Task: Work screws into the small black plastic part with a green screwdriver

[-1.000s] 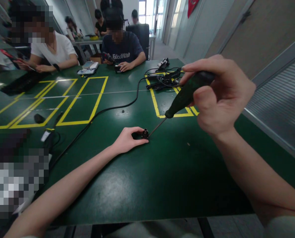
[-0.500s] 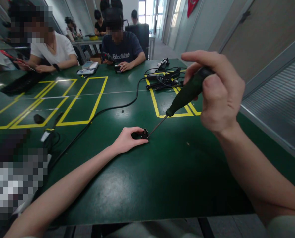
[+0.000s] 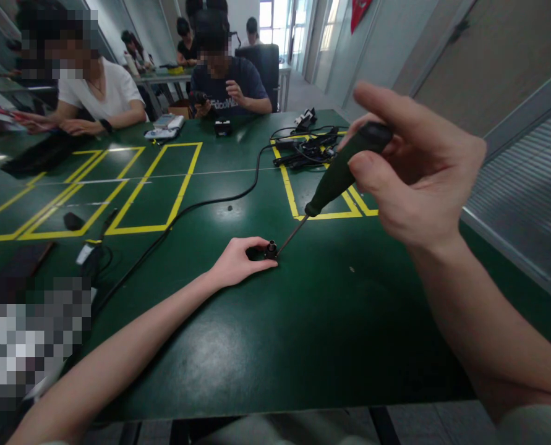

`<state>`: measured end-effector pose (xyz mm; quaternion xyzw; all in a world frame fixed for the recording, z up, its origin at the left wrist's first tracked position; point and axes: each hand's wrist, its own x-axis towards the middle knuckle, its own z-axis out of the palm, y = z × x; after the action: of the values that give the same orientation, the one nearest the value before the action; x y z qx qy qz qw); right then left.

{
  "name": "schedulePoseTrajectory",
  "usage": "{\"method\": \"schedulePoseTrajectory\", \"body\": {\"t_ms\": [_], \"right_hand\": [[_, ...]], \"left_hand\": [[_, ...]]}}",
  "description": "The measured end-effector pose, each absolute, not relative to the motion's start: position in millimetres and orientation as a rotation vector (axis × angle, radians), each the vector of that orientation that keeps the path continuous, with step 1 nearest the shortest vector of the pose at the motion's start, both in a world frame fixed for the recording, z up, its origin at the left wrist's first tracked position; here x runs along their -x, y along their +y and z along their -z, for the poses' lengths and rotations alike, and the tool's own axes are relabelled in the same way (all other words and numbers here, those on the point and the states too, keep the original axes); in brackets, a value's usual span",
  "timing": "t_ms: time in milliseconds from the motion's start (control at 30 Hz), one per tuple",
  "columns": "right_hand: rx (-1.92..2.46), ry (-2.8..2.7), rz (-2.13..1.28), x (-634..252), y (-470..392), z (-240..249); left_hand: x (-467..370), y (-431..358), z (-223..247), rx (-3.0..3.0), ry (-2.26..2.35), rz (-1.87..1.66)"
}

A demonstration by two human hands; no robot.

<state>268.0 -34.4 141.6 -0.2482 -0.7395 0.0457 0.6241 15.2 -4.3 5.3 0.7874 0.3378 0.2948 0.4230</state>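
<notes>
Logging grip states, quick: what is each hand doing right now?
Left hand: closed on the small black part, pinning it to the table.
Right hand: closed around the screwdriver handle.

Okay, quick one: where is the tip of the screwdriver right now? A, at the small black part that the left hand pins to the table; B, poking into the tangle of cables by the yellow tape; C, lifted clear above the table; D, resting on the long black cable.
A: the screwdriver, held in the right hand, slants down so that its tip meets the small black part under the left hand.
</notes>
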Motion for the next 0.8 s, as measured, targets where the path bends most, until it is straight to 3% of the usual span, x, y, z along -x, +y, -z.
{"method": "schedulePoseTrajectory", "body": {"t_ms": [100,300,467,667,800], "right_hand": [[0.502,-1.692,-0.23,-268.4,-33.3,-140.4],[0.583,-1.664,-0.012,-266.3,-34.0,-141.3],[0.518,-1.694,-0.196,-266.2,-34.7,-140.0],[0.618,-1.705,0.035,-267.1,-35.4,-141.5],[0.537,-1.752,-0.122,-267.0,-36.8,-141.3]], "left_hand": [[-14.7,-3.9,-4.6,-1.97,0.845,-0.731],[-14.1,-3.9,-3.7,-1.957,0.842,-0.737],[-14.2,-4.5,-4.8,-1.966,0.845,-0.729],[-14.9,-4.5,-5.3,-1.965,0.844,-0.738],[-15.5,-3.9,-5.1,-1.974,0.847,-0.734]]}}
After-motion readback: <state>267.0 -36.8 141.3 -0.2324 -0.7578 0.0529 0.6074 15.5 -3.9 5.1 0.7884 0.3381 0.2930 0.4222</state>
